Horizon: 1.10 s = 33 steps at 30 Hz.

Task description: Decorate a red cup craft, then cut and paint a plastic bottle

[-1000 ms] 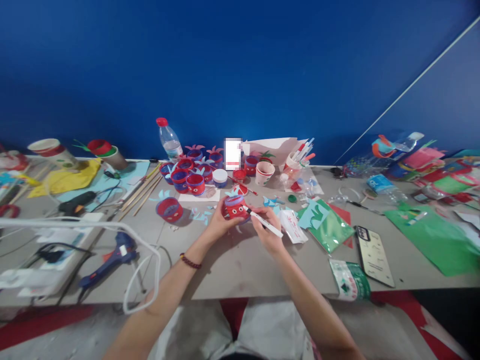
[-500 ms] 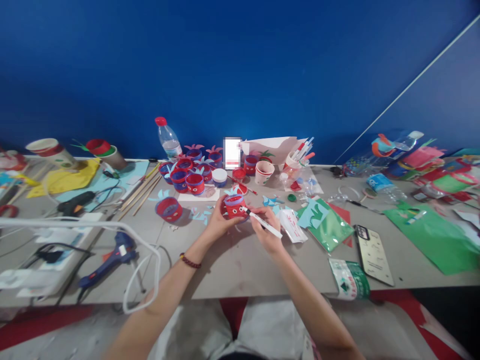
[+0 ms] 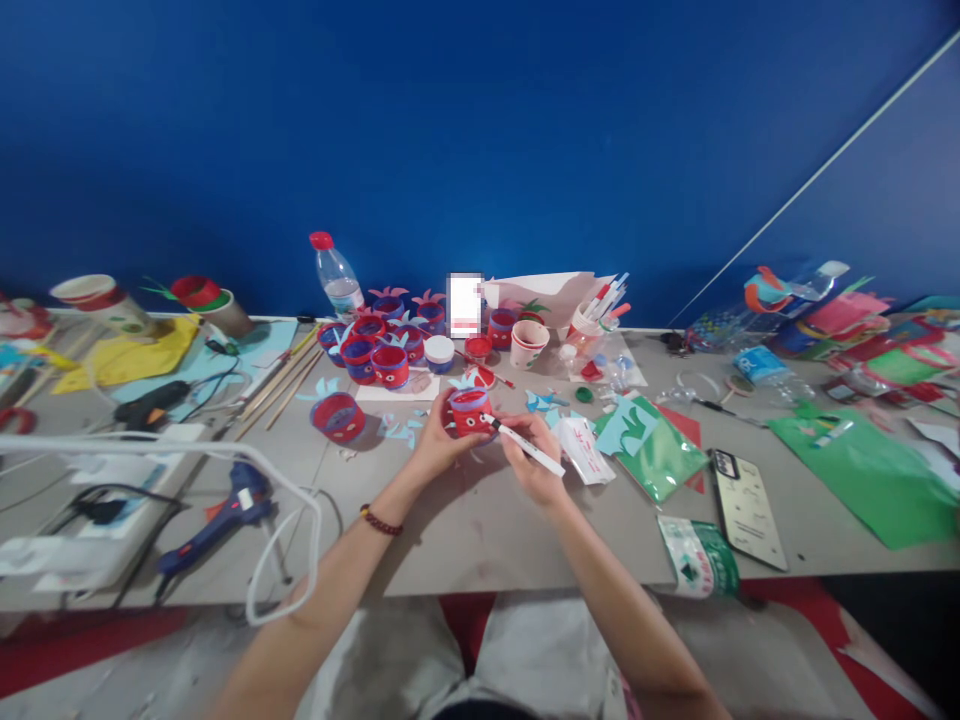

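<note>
My left hand (image 3: 441, 440) is closed round a small red paper cup (image 3: 469, 412) with a purple rim, stuck-on eyes and a light blue paper crest. In my right hand (image 3: 534, 462) is a white marker (image 3: 529, 447), its dark tip at the cup's front by the eyes. Whether the tip touches the cup I cannot tell. A similar red and purple cup (image 3: 336, 418) stands to the left of my left hand, and several more, such as this cup (image 3: 390, 368), are grouped behind it. Light blue paper scraps (image 3: 403, 428) lie between.
At left are a blue glue gun (image 3: 225, 515), a power strip (image 3: 124, 530) and a looping white cable (image 3: 315, 520). A bottle (image 3: 337, 280) stands at the back. To the right lie a green pack (image 3: 660, 465), a phone (image 3: 746, 510), green paper (image 3: 877, 480) and a cup of pens (image 3: 589, 325).
Almost nothing differs. The cup and the marker stay in my hands at nearly the same spot, with the marker tip still at the cup's front.
</note>
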Available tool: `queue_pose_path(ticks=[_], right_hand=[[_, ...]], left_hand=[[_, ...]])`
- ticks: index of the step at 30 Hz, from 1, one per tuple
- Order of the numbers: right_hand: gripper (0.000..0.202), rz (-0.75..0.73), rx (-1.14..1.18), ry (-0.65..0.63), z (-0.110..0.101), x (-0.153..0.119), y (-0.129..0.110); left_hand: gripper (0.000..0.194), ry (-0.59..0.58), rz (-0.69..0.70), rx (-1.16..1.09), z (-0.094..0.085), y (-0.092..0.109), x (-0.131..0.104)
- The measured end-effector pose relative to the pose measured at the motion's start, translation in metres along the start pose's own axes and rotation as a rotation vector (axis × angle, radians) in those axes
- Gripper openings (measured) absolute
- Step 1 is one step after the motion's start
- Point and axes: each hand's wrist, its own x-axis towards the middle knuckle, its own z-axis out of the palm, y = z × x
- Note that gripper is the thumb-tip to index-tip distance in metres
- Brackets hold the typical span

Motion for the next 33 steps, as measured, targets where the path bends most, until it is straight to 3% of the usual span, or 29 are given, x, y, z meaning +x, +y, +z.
queue_pose_path(ticks=[7,14,19,27,33], right_hand=[[0.017,0.081,-0.006,0.071,-0.001,0.001,-0.005],[0.026,0.288,0.405,0.105,-0.002,0.009,0.001],[0.033,0.363,0.515,0.100,-0.001,0.014,0.004],[0.033,0.333,0.404,-0.012,-0.001,0.013,0.001],[0.025,0.255,0.410,-0.033,-0.001,0.013,-0.002]], left_hand=[[0.088,-0.027,0.006,-0.008,-0.001,-0.003,0.000],[0.076,-0.017,0.014,-0.022,0.000,0.000,0.001],[0.062,-0.065,-0.061,-0.077,0.001,0.007,-0.001],[0.051,-0.121,-0.143,-0.122,-0.002,0.014,-0.003],[0.043,-0.163,-0.129,-0.123,-0.001,0.017,-0.004]])
